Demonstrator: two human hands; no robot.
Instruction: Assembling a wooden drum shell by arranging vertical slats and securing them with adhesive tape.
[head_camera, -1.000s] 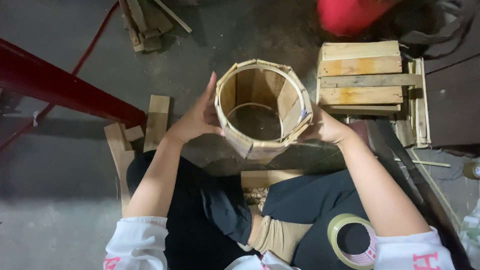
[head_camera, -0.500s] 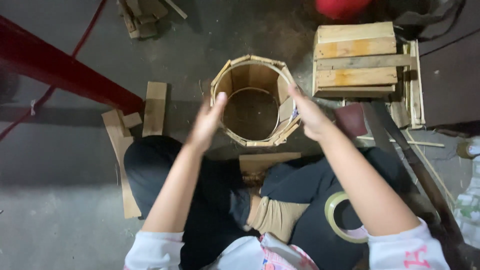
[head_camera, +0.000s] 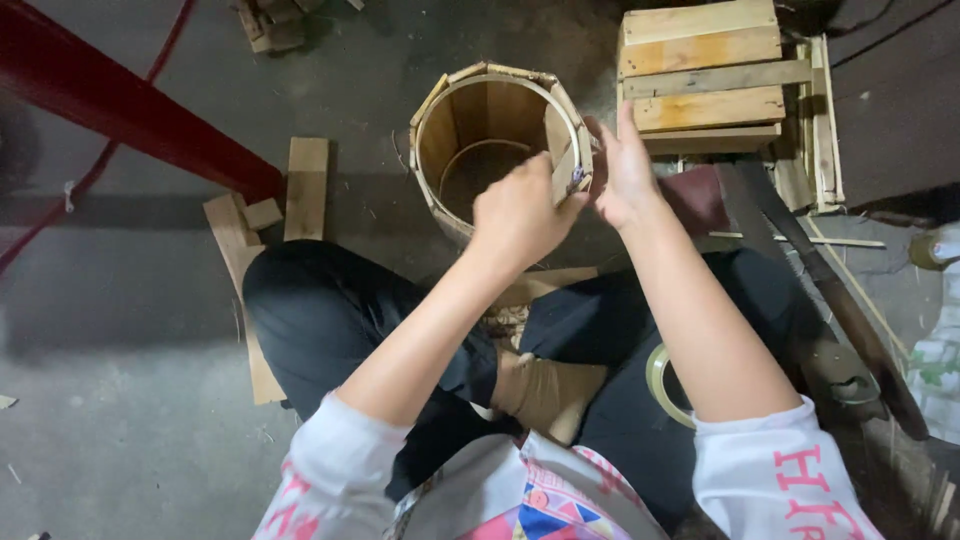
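step: both hands work the near-right rim of the wooden bucket (head_camera: 497, 140); looks like fixing a thin band or wire at the stave tops
left hand (head_camera: 520, 212): curled shut, fingertips pinching something small at the rim; can't tell exactly what
right hand (head_camera: 627, 170): open, fingers straight up, palm braced against the bucket's outer right wall
bucket location: upright on the concrete floor (head_camera: 130, 330), just ahead of the crossed legs, mouth open to camera
doing it well: keep the right palm as backstop so the staves don't splay; pinch close to the rim, pull along the curve, not outward
materials: pale rough-sawn staves, faceted outside, round inside, a hoop visible low inside
nearby: slatted wooden crate (head_camera: 705, 75) at far right; loose planks (head_camera: 305, 187) left of the knee; tape roll (head_camera: 665, 385) by right thigh; red beam (head_camera: 120, 125) far left
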